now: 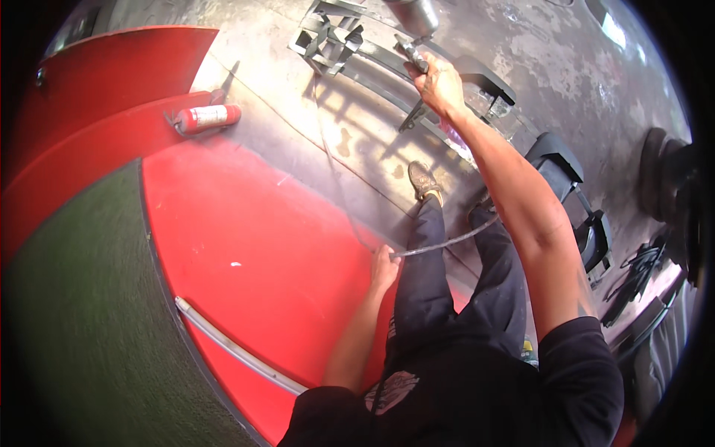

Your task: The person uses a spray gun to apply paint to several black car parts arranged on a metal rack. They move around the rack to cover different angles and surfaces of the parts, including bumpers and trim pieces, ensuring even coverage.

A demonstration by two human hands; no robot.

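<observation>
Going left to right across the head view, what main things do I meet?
Red fire extinguisher, left hand holding a hose, right hand gripping a metal spray gun, dark tire-like stack near the right rim.

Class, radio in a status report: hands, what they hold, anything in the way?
Right hand gripping silver metal spray gun. Left hand on dark grey flexible hose. Hose crossing in front of dark cloth trousers.

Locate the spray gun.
The spray gun is in the right hand, near the upper edge of the head view, right of centre.
</observation>
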